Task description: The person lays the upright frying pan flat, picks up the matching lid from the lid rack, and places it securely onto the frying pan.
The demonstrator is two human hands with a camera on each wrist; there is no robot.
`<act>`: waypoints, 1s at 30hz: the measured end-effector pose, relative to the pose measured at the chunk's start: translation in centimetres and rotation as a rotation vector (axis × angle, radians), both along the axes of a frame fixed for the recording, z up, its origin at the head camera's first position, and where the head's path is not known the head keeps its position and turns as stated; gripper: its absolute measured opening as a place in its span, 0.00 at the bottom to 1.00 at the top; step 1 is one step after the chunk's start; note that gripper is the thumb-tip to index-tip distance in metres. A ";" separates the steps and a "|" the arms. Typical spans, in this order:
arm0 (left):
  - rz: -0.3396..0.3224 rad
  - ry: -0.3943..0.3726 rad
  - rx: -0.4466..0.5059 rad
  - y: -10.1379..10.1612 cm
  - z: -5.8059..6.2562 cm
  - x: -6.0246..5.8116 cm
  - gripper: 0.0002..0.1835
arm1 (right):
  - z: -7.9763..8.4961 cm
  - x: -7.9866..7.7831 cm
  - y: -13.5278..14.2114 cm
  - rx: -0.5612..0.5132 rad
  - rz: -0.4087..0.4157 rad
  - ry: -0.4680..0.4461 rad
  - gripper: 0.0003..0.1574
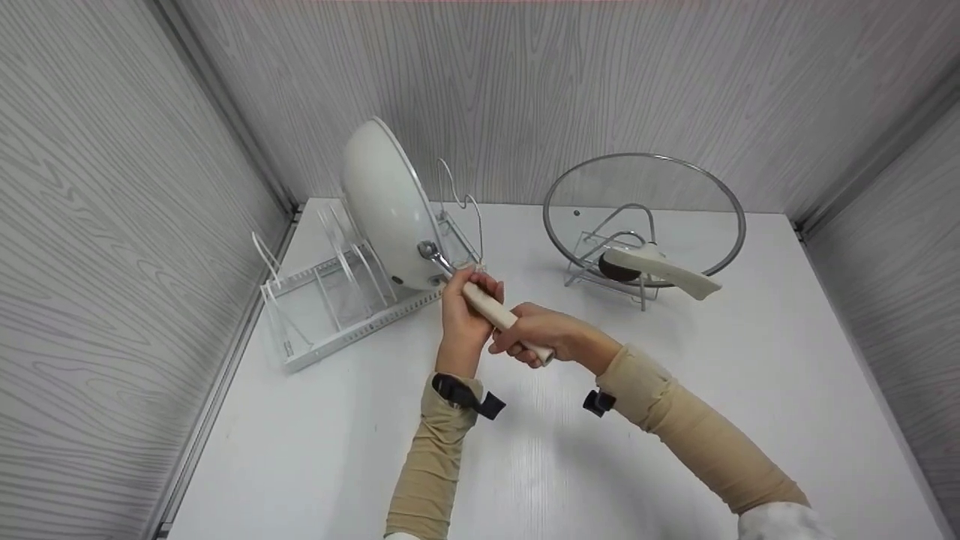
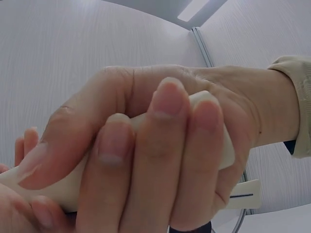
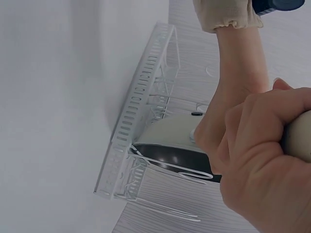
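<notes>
A white wok [image 1: 386, 202] with a dark inside [image 3: 180, 161] stands tilted on its edge in a white wire rack [image 1: 360, 322]. Its cream handle [image 1: 489, 306] slants down toward me. My left hand [image 1: 466, 311] holds the handle close to the metal joint. Farther down, my right hand [image 1: 547, 330] grips the end of the handle, touching or nearly touching the left. In the left wrist view, the right hand's fingers [image 2: 158, 160] are curled round the handle. The right wrist view shows the wok's rim down between the rack's wires.
To the right, a large glass lid [image 1: 645, 157] with a metal rim leans in a small wire stand [image 1: 643, 296]. A cream spatula [image 1: 675, 276] rests in front of the lid. Grey wood-grain walls [image 1: 600, 75] enclose the white table [image 1: 315, 450] at the back and sides.
</notes>
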State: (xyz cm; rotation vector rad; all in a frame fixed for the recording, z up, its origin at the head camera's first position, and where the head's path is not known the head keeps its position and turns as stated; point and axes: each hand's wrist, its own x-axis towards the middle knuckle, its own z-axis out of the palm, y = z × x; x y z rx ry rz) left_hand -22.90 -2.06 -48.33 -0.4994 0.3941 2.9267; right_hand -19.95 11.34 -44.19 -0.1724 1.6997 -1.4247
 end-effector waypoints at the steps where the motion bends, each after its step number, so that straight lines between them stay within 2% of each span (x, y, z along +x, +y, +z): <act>1: -0.003 0.002 0.015 0.0 -0.1 0.1 0.11 | -0.2 0.1 0.0 0.006 -0.003 0.004 0.12; 7: -0.048 0.034 0.110 -0.2 -0.7 0.3 0.13 | -1.4 0.3 -0.2 0.047 -0.011 0.045 0.14; 14: -0.087 0.020 0.073 -0.3 -1.1 0.1 0.14 | -2.4 0.4 -0.3 0.060 -0.008 0.090 0.11; 21: -0.107 -0.013 0.051 -0.4 -1.1 0.1 0.14 | -3.3 0.5 -0.3 0.006 -0.014 0.125 0.12; 26: -0.125 -0.017 0.022 -0.5 -0.9 0.3 0.16 | -3.2 0.8 -0.2 -0.023 0.010 0.154 0.12; 30: -0.133 0.008 0.013 -0.4 -0.7 0.2 0.17 | -3.0 0.9 -0.1 -0.025 -0.003 0.161 0.11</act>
